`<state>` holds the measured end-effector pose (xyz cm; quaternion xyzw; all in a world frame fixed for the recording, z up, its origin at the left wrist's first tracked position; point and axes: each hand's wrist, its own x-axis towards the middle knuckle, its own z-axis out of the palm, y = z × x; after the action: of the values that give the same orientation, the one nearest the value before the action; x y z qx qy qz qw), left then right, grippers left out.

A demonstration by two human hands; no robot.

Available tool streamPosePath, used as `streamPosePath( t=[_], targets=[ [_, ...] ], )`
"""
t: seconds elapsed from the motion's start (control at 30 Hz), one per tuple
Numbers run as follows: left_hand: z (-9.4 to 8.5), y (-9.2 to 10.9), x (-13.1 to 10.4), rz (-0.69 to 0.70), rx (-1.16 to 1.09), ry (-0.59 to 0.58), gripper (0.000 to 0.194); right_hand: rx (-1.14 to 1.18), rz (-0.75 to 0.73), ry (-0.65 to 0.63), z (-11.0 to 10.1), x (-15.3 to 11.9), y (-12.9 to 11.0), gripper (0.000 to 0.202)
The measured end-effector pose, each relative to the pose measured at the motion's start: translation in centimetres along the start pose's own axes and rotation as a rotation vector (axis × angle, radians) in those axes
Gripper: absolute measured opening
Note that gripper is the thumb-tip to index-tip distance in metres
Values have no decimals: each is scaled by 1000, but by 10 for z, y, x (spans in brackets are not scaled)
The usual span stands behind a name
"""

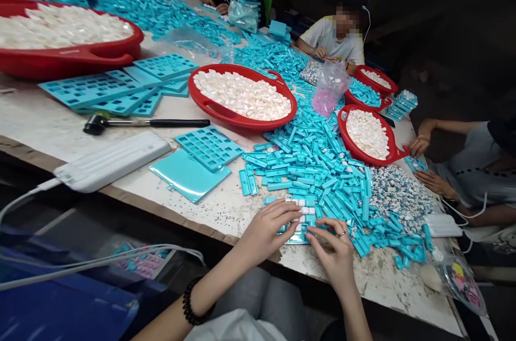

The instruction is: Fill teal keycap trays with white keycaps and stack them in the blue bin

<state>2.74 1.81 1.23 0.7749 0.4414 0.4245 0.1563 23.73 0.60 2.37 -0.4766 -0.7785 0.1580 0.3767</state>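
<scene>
At the near table edge, a small turquoise plastic tray [298,239] lies under both hands, with several white block-like pieces [307,211] set in its rows. My left hand [272,225] reaches over the tray from the left, fingers bent and fingertips close together at the white pieces; whatever they grip is hidden. On the tray's right side, my right hand [334,247], with a ring on one finger, has thumb and index finger pinched together at the tray. Anything between them is too small to make out. Loose turquoise plastic strips [322,169] are heaped just beyond.
Red basins [201,101] hold white pieces. Left lie turquoise grid trays [209,147], a flat turquoise plate [189,174], a hammer [149,122] and a white power strip [113,161]. Small printed pieces [403,196] are piled right. Co-workers sit across and at the right [431,182].
</scene>
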Motion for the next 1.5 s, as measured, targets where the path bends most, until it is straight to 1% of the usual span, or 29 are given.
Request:
streamPosePath(
  t=[0.17,0.33,0.4,0.5,0.57,0.67,0.73,0.83,0.93,1.03,1.1,1.17,1.23,1.33,1.43,1.5],
  targets=[
    [2,1,-2,-7,4,22,20,-33,-50,-63,3,4,-2,12],
    [1,1,-2,9,-3,13,17,-146,-218,-124,-7,2,0,12],
    [1,1,-2,6,-5,12,16,-210,-259,-150,-10,3,-1,14],
    [3,-1,-3,-2,-11,11,16,-329,-282,-184,-14,10,-5,17],
    [3,-2,-4,-2,-12,7,16,-381,-296,-240,-16,16,-8,15],
    [4,-3,-4,-6,-12,0,17,-362,-293,-325,-19,24,-10,10],
    [4,-2,-4,-11,-17,0,15,-306,-279,-344,-21,25,-10,9],
    [3,-1,-3,-12,-28,8,15,-205,-254,-330,-21,22,-11,7],
    [2,-1,-3,1,-35,7,17,-152,-235,-284,-18,19,-12,5],
    [2,-2,-4,4,-34,2,17,-224,-263,-234,-14,19,-10,5],
    [2,-2,-4,6,-31,2,18,-313,-301,-211,-13,21,-8,9],
    [2,-1,-4,8,-31,0,20,-382,-326,-212,-14,22,-6,14],
    [2,-1,-3,3,-28,-2,23,-390,-330,-238,-14,23,-4,17],
    [2,0,-3,-5,-18,-17,24,-298,-283,-267,-13,22,1,17],
    [1,0,-4,-14,-7,-32,26,-191,-216,-250,-10,18,7,17],
    [1,1,-5,-38,10,-27,31,-168,-198,-233,-8,16,8,18]
  ],
)
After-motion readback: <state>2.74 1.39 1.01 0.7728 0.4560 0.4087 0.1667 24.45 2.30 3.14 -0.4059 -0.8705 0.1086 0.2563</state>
